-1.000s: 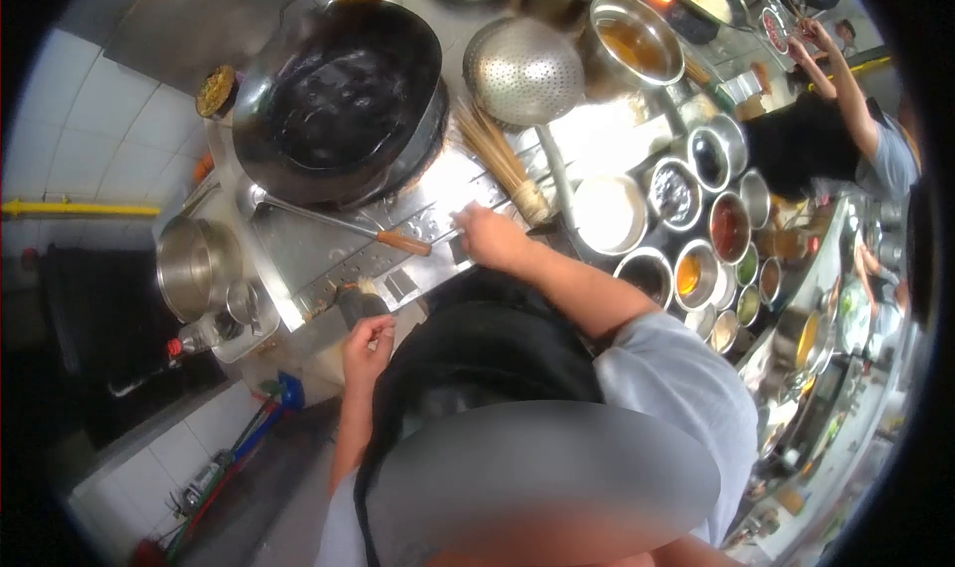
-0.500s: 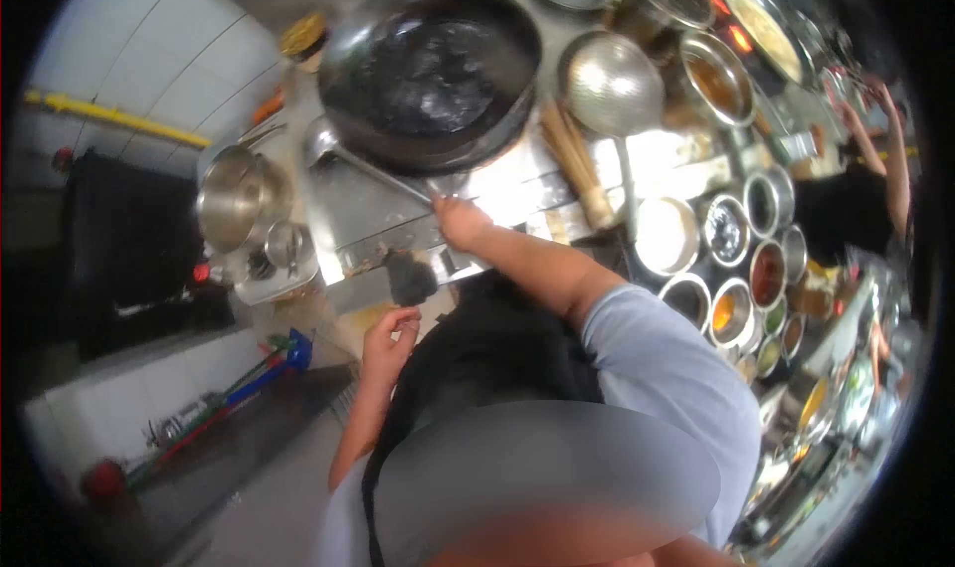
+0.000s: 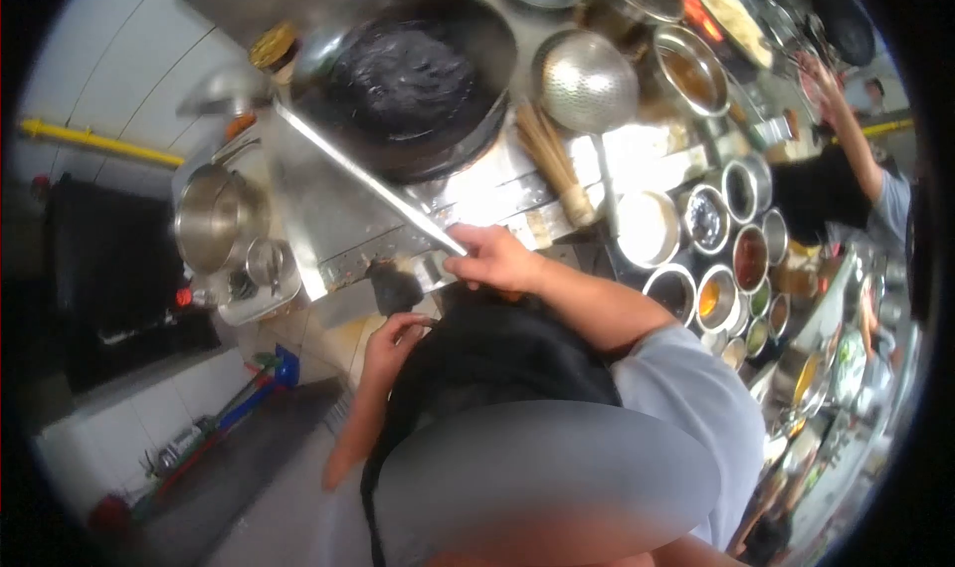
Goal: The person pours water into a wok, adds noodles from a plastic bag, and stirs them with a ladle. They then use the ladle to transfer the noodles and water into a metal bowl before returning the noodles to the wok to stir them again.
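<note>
My right hand is closed around the end of a long-handled metal ladle. The ladle slants up and left, its blurred bowl raised beside the left rim of a large black wok. Dark, shiny liquid ripples inside the wok. My left hand hangs low by the black apron, fingers curled together; what they hold, if anything, I cannot make out. Right of the wok lie a bamboo brush and a large dimpled or perforated metal strainer.
Several round pots of sauces and seasonings, one a white-filled pot, stand at the right. Steel bowls sit on a tray at the left. Flames burn at the far right, near another person's arm.
My right hand has drawn slightly right and down. The ladle's bowl has moved up and left from the wok's lower left side. My left hand stays nearly in place.
</note>
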`<state>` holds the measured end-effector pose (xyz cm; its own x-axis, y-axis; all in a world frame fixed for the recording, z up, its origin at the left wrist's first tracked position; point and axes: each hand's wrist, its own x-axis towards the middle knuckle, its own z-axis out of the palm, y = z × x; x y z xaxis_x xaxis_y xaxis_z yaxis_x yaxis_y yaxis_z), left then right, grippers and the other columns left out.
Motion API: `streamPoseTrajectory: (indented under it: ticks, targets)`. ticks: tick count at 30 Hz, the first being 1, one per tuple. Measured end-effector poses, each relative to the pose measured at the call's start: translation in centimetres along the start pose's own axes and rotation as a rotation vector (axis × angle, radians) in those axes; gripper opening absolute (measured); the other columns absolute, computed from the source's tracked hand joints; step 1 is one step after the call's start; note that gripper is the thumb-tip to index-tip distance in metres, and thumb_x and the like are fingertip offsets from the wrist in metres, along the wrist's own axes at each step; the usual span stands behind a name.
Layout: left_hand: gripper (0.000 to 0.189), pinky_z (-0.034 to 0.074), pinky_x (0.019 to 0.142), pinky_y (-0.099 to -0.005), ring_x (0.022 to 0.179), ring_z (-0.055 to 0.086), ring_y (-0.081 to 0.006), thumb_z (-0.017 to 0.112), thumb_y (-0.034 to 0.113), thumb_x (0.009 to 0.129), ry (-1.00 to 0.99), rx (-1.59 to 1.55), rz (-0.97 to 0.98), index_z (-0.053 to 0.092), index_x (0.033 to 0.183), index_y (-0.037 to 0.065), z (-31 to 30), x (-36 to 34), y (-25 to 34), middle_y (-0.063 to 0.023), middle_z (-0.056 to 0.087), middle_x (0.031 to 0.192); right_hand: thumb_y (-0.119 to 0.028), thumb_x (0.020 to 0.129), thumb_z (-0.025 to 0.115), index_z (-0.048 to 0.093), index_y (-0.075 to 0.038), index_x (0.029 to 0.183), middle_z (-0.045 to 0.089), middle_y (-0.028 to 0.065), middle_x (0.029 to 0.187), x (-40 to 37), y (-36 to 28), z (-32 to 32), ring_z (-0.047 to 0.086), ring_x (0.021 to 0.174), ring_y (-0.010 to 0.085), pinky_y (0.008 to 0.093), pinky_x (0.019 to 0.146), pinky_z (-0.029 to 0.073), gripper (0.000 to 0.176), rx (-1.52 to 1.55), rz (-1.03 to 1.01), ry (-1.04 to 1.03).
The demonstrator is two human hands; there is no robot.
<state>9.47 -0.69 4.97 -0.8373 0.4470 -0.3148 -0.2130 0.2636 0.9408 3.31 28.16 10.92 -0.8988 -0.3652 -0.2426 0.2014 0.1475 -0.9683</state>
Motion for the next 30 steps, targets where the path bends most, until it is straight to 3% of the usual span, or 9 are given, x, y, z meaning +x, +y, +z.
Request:
streamPoseTrajectory:
  ticks: [8, 10, 11, 14, 16, 18, 28, 29, 30]
  targets:
    - [0.026, 0.051, 0.086, -0.0294, 0.098, 0.064, -0.0140, 0.064, 0.019, 0.094, -0.541, 0.098, 0.035, 0.065, 0.113, 0.000, 11.1, 13.9, 11.6, -0.0092, 0.069, 0.106, -0.017, 0.096, 0.060, 0.047, 0.002, 0.134, 0.054, 0.0001, 0.064, -9.5, -3.2, -10.5, 0.050, 0.048, 0.0083, 0.0244, 0.044, 0.041, 0.045, 0.106, 0.109, 0.512]
    - [0.030, 0.052, 0.082, -0.0292, 0.097, 0.064, -0.0147, 0.063, 0.020, 0.095, -0.602, -0.061, 0.037, 0.062, 0.116, -0.001, 15.3, 16.8, 11.3, -0.0109, 0.068, 0.106, -0.016, 0.093, 0.062, 0.045, 0.003, 0.138, 0.056, 0.0024, 0.064, -10.7, -4.3, -12.7, 0.051, 0.048, 0.0087, 0.0263, 0.046, 0.042, 0.052, -0.117, 0.318, 0.709]
    - [0.034, 0.052, 0.080, -0.0289, 0.096, 0.064, -0.0152, 0.063, 0.021, 0.094, -0.630, -0.165, -0.022, 0.060, 0.119, -0.001, 17.6, 18.6, 10.1, -0.0118, 0.068, 0.106, -0.016, 0.091, 0.063, 0.042, 0.005, 0.140, 0.058, 0.0054, 0.066, -11.6, -2.6, -14.4, 0.053, 0.049, 0.0105, 0.0279, 0.048, 0.043, 0.058, -0.631, -0.038, 0.607]
    - [0.045, 0.052, 0.078, -0.0275, 0.096, 0.064, -0.0152, 0.065, 0.024, 0.092, -0.559, -0.174, -0.255, 0.053, 0.127, -0.001, 23.8, 23.0, 10.4, -0.0126, 0.066, 0.109, -0.020, 0.090, 0.062, 0.054, 0.003, 0.125, 0.063, 0.0109, 0.070, -10.1, -2.4, -20.0, 0.060, 0.055, 0.0162, 0.0327, 0.053, 0.049, 0.042, -0.367, 0.343, 0.844]
    - [0.055, 0.052, 0.081, -0.0309, 0.097, 0.064, -0.0184, 0.066, 0.028, 0.089, -0.459, 0.055, -0.192, 0.048, 0.131, -0.001, 28.9, 27.3, 5.8, -0.0146, 0.065, 0.113, -0.019, 0.089, 0.060, 0.056, 0.001, 0.118, 0.067, 0.0153, 0.076, -7.8, -1.4, -24.7, 0.065, 0.059, 0.0197, 0.0360, 0.057, 0.052, 0.035, -0.538, 0.363, 0.842]
    - [0.059, 0.051, 0.085, -0.0330, 0.100, 0.064, -0.0219, 0.067, 0.030, 0.087, -0.380, -0.137, -0.368, 0.047, 0.133, -0.002, 32.8, 29.9, 1.2, -0.0166, 0.064, 0.116, -0.019, 0.084, 0.055, 0.058, 0.002, 0.112, 0.067, 0.0286, 0.097, -4.2, -1.7, -28.9, 0.065, 0.092, 0.0447, 0.0489, 0.083, 0.051, 0.035, -0.669, 0.389, 0.846]
    - [0.040, 0.052, 0.076, -0.0383, 0.089, 0.064, -0.0268, 0.063, 0.034, 0.089, -0.179, -0.359, -0.464, 0.059, 0.112, 0.003, 36.2, 31.6, -1.6, -0.0155, 0.064, 0.101, -0.019, 0.080, 0.061, 0.074, -0.002, 0.088, 0.071, 0.0231, 0.093, 14.3, 2.6, -42.7, 0.069, 0.092, 0.0368, 0.0426, 0.081, 0.054, 0.023, -0.762, 0.516, 0.654]
    - [0.038, 0.052, 0.075, -0.0387, 0.088, 0.064, -0.0269, 0.062, 0.034, 0.089, -0.180, -0.338, -0.437, 0.060, 0.110, 0.003, 36.5, 31.7, -2.2, -0.0152, 0.065, 0.099, -0.018, 0.079, 0.063, 0.075, -0.005, 0.079, 0.072, 0.0166, 0.080, 16.0, 3.3, -45.1, 0.071, 0.076, 0.0293, 0.0401, 0.071, 0.055, 0.018, -1.062, 0.518, 0.240]
    - [0.036, 0.052, 0.073, -0.0390, 0.086, 0.064, -0.0271, 0.062, 0.034, 0.090, -0.190, -0.268, -0.339, 0.061, 0.108, 0.003, 37.0, 31.8, -3.6, -0.0148, 0.065, 0.097, -0.015, 0.081, 0.064, 0.073, -0.004, 0.074, 0.068, 0.0125, 0.067, 17.8, 2.9, -47.3, 0.066, 0.059, 0.0242, 0.0402, 0.060, 0.054, 0.015, -0.551, 0.586, 0.253]
